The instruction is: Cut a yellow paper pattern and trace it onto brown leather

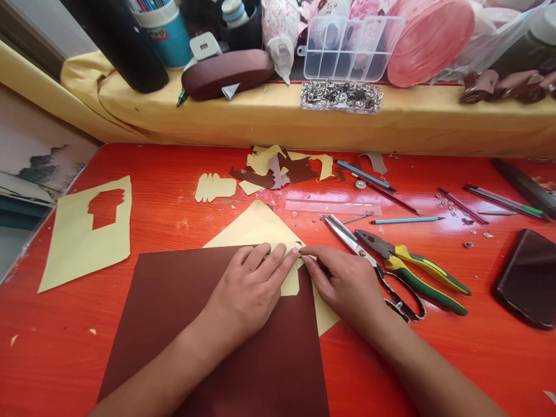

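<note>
A large sheet of dark brown paper (182, 353) lies in front of me, partly over a yellow sheet (252, 223). On the brown sheet's upper right corner rests a small yellow paper cutout (291, 284), largely covered by fingers. My left hand (249, 289) lies flat over the cutout, fingers stretched out and pressing it down. Beside those fingertips, my right hand (347, 281) is closed in a pinch at the cutout's right edge. Whatever sits between its thumb and forefinger is too small to make out.
Scissors (347, 231) and green-yellow pliers (408, 260) lie right of my right hand. Beyond are pencils (408, 220), a clear ruler (330, 206) and paper scraps (278, 168). A phone (527, 278) lies far right, a yellow sheet with a cut-out hole (69, 249) far left.
</note>
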`<state>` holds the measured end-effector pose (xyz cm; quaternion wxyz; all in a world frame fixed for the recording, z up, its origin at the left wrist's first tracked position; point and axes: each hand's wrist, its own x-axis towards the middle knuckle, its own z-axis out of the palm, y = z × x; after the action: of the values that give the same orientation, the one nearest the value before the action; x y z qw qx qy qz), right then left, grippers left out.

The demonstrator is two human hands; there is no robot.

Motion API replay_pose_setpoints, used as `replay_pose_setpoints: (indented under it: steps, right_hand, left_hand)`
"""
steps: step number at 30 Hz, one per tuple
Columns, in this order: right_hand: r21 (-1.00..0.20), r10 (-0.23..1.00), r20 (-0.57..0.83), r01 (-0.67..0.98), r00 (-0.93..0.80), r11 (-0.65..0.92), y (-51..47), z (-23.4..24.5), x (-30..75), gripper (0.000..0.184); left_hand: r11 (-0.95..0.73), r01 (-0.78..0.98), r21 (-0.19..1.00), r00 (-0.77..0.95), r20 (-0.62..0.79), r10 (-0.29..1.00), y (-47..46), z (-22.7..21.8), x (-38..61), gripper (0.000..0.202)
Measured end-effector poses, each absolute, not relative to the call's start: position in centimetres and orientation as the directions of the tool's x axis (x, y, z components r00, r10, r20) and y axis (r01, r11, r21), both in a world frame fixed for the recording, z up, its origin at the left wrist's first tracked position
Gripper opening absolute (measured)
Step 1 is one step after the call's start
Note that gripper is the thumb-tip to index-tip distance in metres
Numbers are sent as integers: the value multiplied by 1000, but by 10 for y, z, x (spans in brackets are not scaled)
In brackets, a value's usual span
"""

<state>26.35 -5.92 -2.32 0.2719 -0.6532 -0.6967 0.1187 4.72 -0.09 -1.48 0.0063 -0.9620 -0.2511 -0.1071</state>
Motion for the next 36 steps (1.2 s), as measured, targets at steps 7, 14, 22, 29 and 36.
replay_pose_setpoints:
  steps: [7,14,22,29,36]
  right_hand:
    - [-559,984,175,827,39,66,-58,-23,264,26]
    - [-564,996,46,825,77,-38,-58,-16,259,23]
    - [-654,989,63,754,132,-59,-64,-6,261,21]
    - [-767,966,132,640,223,-43,-89,20,291,28]
    - [-792,912,152,599,380,-117,-124,25,345,37]
  left_hand:
    - [-843,536,44,825,185,534,-2,-16,55,53]
    - [-844,534,-44,839,151,523,-6,-11,59,55]
    - [-836,540,-102,840,130,527,-10,-4,65,54]
    - [-833,534,-145,845,126,519,-14,0,68,53]
    - [-824,539,-174,842,108,528,-17,0,70,56]
